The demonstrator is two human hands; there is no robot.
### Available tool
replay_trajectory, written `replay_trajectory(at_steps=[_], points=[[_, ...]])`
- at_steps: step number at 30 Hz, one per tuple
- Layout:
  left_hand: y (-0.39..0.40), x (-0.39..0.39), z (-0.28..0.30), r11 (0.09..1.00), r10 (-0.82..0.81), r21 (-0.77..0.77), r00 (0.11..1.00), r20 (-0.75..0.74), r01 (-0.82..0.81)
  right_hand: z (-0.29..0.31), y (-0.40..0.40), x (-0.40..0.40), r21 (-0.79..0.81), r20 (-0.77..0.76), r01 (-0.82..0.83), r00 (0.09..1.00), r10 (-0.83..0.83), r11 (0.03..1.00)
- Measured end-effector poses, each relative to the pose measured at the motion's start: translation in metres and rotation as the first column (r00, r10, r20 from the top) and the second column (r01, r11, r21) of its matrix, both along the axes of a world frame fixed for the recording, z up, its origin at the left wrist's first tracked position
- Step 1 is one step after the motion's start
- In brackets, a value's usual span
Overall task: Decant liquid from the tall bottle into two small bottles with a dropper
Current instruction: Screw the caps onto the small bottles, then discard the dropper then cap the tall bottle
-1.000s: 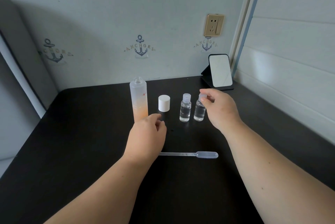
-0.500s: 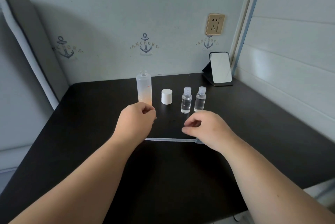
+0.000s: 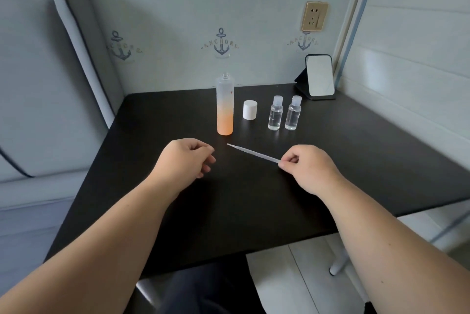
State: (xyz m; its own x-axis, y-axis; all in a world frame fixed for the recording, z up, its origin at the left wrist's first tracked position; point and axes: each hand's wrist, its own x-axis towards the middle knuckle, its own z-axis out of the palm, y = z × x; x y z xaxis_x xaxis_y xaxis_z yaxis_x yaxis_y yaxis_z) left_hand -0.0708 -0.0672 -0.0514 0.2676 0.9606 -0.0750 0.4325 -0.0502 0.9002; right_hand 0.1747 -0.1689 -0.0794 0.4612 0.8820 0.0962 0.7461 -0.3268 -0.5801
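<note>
Now the right hand point(image 3: 309, 167) pinches the dropper point(image 3: 253, 153) over bare table point(image 3: 229, 212) near the uncapped tall bottle point(image 3: 225, 107), while the left hand point(image 3: 184, 161) hangs loosely curled, holding nothing.

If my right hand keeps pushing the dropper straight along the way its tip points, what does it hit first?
Probably the tall bottle: the dropper in the right hand aims at its base, though depth is unclear and it might pass just in front.

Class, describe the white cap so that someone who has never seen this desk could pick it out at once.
On the black desk, a row of containers stands near the wall. The white cap sits between the tall bottle and two small bottles. It alone is short, opaque and solid white.
</note>
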Motion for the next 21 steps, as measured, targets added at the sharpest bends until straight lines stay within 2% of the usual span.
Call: replay_trajectory(at_steps=[6, 12, 17, 21], points=[[0.01, 0.001, -0.001, 0.991, -0.094, -0.098, 0.994, -0.05, 0.089, 0.003, 0.004, 0.008, -0.002, -0.053, -0.004, 0.999, 0.004, 1.0], [0.03, 0.01, 0.003, 0.968, -0.2, -0.175, 0.974, -0.11, 0.179, 0.01, 0.021, 0.024, -0.015, -0.161, -0.102, 0.982, 0.099, 0.995], [0.039, 0.016, 0.006, 0.974, -0.138, -0.192, 0.985, -0.1, 0.117, 0.017, 0.034, 0.041, -0.115, -0.264, -0.177, 0.954, 0.142, 0.978], [0.033, 0.018, 0.01, 0.974, -0.057, -0.221, 0.998, -0.031, 0.049, 0.023, 0.031, 0.045, -0.182, -0.37, -0.2, 0.921, 0.121, 0.963]])
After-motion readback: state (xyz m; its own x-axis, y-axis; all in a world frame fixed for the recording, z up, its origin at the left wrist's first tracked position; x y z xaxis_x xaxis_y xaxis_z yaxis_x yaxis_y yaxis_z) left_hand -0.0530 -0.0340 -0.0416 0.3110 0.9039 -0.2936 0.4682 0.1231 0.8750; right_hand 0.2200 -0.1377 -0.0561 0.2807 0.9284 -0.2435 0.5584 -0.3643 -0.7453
